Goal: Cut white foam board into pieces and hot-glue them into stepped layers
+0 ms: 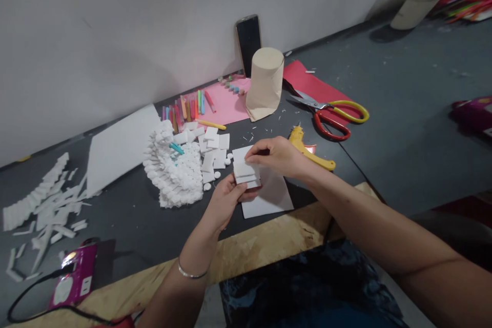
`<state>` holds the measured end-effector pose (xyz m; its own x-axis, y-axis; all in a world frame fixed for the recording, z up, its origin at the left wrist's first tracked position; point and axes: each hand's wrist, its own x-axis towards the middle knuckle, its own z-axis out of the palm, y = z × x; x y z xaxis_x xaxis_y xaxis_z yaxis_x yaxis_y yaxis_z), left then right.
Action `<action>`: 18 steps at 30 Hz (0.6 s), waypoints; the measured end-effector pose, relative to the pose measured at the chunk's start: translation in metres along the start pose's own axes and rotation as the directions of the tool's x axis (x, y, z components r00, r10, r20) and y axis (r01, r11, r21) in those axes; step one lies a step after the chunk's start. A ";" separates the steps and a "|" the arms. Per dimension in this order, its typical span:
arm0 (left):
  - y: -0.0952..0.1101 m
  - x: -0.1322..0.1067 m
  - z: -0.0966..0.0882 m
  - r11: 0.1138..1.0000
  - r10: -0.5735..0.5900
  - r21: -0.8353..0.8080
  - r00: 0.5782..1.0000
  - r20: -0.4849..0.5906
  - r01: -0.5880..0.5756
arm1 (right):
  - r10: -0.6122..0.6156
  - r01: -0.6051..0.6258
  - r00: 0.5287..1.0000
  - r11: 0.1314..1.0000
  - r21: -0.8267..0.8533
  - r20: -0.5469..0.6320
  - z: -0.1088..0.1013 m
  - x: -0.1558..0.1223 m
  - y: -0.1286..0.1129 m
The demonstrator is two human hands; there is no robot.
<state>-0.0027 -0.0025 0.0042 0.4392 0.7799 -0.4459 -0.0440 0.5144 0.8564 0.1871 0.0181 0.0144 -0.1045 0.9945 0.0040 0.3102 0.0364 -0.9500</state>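
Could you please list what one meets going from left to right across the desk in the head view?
Cut white paper strips → white sheet → frilly white paper piece → left hand → white cards both hands hold → right hand → scissors → purple object.

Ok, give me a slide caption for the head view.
A stack of white squares held between left hand and right hand over a dark table, beside a glue gun and scissors.

Scissors (pixel 330 113) lie right of the roll (pixel 265 82), the card stack (pixel 246 170) before it.
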 end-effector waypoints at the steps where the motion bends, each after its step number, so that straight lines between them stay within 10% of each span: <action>1: 0.000 0.000 0.000 1.000 -0.002 0.001 1.000 -0.001 0.002 | 0.000 0.000 1.000 1.000 -0.002 0.003 0.000 0.000 -0.001; 18: -0.002 0.000 -0.002 1.000 0.003 0.014 1.000 0.017 -0.003 | 0.011 -0.010 1.000 1.000 -0.020 0.016 -0.001 0.000 -0.001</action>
<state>-0.0045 -0.0021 0.0021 0.4544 0.7753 -0.4387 -0.0329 0.5067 0.8615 0.1873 0.0184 0.0160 -0.1164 0.9931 -0.0113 0.3297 0.0279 -0.9437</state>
